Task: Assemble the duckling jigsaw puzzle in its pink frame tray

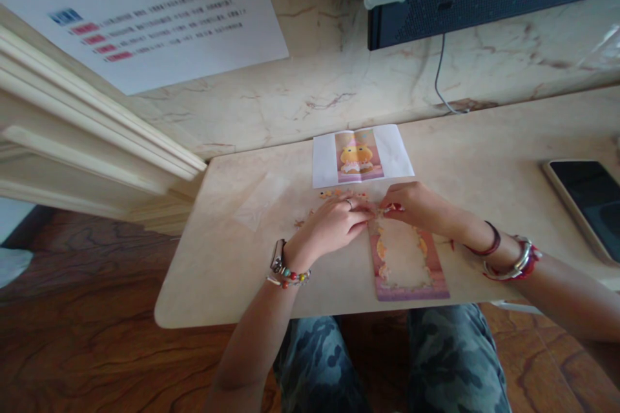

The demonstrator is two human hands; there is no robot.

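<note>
Pink card (407,264) | left hand (334,222) curled at top | right hand (416,203) pinches piece (391,208) | poster (145,13) illegible

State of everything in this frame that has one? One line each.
Pink rectangular sticker board: flat on the beige table, centre blank, top edge covered.
Left hand: curled at the board's top edge; grip unclear.
Right hand: touching the same edge; grip unclear.
White paper sheet with yellow duck picture: flat, uncovered.
Small orange pieces: loose, scattered just beyond the hands.
Dark-screened phone in pale case: face up, screen off.
</note>
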